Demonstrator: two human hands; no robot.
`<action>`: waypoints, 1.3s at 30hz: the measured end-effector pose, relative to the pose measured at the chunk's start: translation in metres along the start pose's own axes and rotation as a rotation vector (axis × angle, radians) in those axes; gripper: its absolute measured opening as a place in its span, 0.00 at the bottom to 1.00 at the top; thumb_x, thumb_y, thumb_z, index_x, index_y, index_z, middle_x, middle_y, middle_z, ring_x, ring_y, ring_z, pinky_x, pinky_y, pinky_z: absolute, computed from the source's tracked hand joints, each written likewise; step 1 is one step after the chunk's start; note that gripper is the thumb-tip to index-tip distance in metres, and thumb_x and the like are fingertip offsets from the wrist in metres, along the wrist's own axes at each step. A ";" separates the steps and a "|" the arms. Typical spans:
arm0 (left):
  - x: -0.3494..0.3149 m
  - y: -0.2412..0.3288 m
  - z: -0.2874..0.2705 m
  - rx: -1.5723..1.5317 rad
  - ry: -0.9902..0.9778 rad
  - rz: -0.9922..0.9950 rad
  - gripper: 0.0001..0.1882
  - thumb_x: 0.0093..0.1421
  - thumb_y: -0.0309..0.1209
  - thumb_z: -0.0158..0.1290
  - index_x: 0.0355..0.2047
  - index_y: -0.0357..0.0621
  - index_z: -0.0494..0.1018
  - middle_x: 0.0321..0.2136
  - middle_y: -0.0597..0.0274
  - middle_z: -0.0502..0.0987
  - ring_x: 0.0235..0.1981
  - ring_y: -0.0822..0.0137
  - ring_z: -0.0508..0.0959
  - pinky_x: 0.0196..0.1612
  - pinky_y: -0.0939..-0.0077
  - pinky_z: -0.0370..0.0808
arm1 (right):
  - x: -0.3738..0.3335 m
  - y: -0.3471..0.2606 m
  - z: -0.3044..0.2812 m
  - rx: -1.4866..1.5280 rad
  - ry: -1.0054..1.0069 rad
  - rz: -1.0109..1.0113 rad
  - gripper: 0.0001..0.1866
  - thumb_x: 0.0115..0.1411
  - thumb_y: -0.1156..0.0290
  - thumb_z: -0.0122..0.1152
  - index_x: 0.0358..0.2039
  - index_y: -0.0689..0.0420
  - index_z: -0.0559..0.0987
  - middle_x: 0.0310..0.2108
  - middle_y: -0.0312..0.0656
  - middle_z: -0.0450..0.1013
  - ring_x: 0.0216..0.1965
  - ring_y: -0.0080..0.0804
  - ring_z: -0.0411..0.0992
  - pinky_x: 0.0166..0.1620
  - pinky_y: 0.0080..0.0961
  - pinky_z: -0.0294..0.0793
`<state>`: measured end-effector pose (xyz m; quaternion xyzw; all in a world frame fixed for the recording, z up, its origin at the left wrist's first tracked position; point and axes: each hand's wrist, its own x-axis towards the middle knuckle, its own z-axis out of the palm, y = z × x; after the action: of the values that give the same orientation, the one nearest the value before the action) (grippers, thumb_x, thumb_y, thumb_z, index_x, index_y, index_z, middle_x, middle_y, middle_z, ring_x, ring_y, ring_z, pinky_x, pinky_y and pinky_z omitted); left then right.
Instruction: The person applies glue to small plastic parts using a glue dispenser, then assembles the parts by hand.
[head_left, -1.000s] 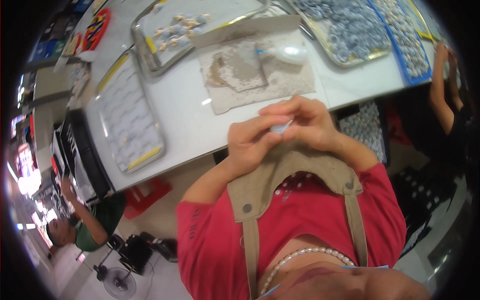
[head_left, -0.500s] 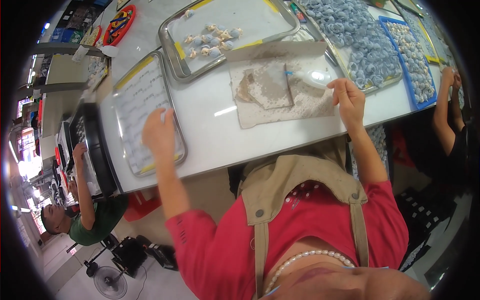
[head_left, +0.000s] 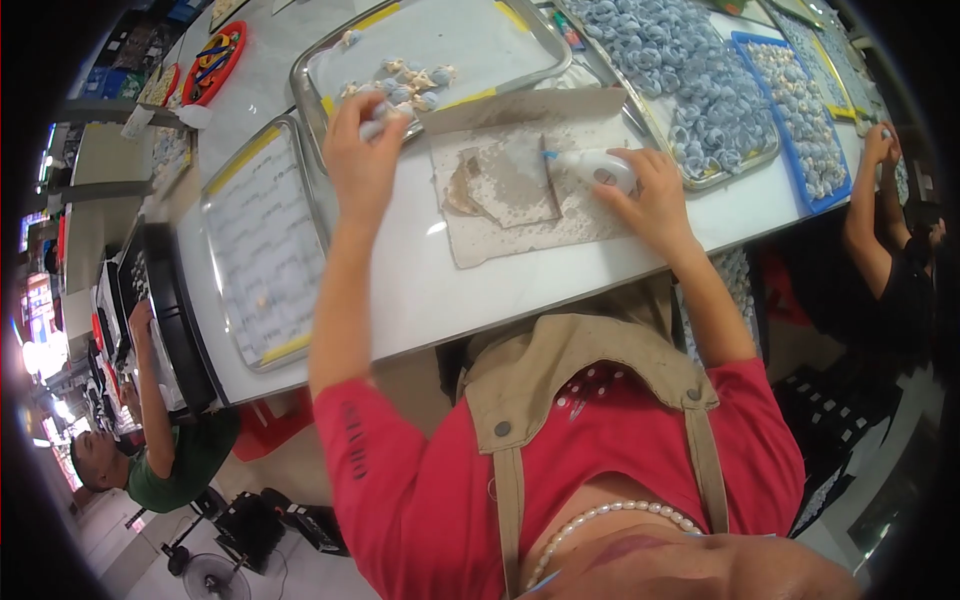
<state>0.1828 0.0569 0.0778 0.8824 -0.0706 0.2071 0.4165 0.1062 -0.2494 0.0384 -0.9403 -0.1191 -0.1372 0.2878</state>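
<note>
My left hand [head_left: 365,155] is raised over the near edge of a metal tray [head_left: 308,85], its fingers pinched round a small blue-and-cream piece [head_left: 373,128], mostly hidden. Beyond it, several similar small blue-and-cream figures [head_left: 425,78] lie on the tray's white sheet. My right hand [head_left: 655,200] is closed on a white squeeze bottle [head_left: 600,168] with a blue tip, lying on its side. Under the bottle is a stained cardboard sheet [head_left: 490,235] with a raised back flap. At left, a second tray [head_left: 265,240] has a printed sheet and one small cream piece [head_left: 263,300] near its front.
A tray piled with grey-blue curled pieces [head_left: 650,60] stands at the back right, beside a blue basket [head_left: 795,120] of small figures. A red basket [head_left: 215,62] of tools sits at far left. Other people work at both sides, one in a green shirt [head_left: 185,465].
My left hand has moved from the left tray up to the figures' tray and pinched a piece. The right hand has closed round the squeeze bottle. The whole view has shifted slightly.
</note>
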 end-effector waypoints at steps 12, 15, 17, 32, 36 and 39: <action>-0.151 0.089 0.044 -1.245 -0.450 -0.933 0.19 0.53 0.19 0.54 0.46 0.37 0.67 0.40 0.58 0.72 0.34 0.73 0.74 0.31 0.86 0.72 | -0.040 -0.018 -0.039 0.881 0.011 0.366 0.15 0.53 0.69 0.62 0.39 0.60 0.70 0.30 0.34 0.71 0.31 0.18 0.68 0.35 0.15 0.67; -0.148 0.097 0.043 -1.161 -0.505 -0.926 0.20 0.54 0.20 0.53 0.48 0.35 0.65 0.42 0.55 0.71 0.35 0.72 0.75 0.33 0.86 0.73 | -0.049 -0.020 -0.052 0.916 -0.009 0.356 0.16 0.52 0.70 0.63 0.38 0.60 0.69 0.30 0.34 0.71 0.32 0.18 0.68 0.35 0.15 0.67; -0.148 0.102 0.045 -1.173 -0.482 -0.910 0.19 0.56 0.22 0.52 0.49 0.35 0.65 0.42 0.56 0.71 0.37 0.71 0.75 0.34 0.85 0.73 | -0.051 -0.022 -0.056 0.965 -0.013 0.357 0.16 0.51 0.71 0.64 0.38 0.61 0.69 0.30 0.34 0.71 0.32 0.18 0.68 0.36 0.14 0.67; -0.159 0.098 0.033 -1.092 -0.379 -0.750 0.18 0.54 0.16 0.52 0.46 0.32 0.66 0.37 0.59 0.72 0.37 0.74 0.72 0.37 0.85 0.72 | -0.037 -0.067 -0.069 0.268 0.061 -0.133 0.18 0.33 0.67 0.75 0.22 0.60 0.75 0.19 0.38 0.66 0.27 0.33 0.61 0.29 0.24 0.63; -0.160 0.096 0.031 -1.093 -0.381 -0.754 0.18 0.53 0.16 0.52 0.46 0.32 0.66 0.37 0.59 0.72 0.38 0.74 0.72 0.38 0.84 0.72 | -0.035 -0.072 -0.067 0.251 0.064 -0.164 0.18 0.33 0.67 0.75 0.22 0.60 0.75 0.19 0.38 0.67 0.25 0.34 0.61 0.28 0.25 0.63; -0.162 0.095 0.032 -1.075 -0.368 -0.715 0.19 0.53 0.19 0.54 0.47 0.33 0.67 0.36 0.62 0.72 0.33 0.78 0.72 0.35 0.85 0.73 | -0.035 -0.074 -0.066 0.242 0.057 -0.180 0.18 0.33 0.67 0.74 0.22 0.60 0.75 0.19 0.38 0.67 0.25 0.34 0.61 0.28 0.25 0.64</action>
<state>0.0179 -0.0366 0.0585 0.5423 0.0629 -0.1613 0.8221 0.0389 -0.2324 0.1173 -0.8800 -0.2104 -0.1740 0.3887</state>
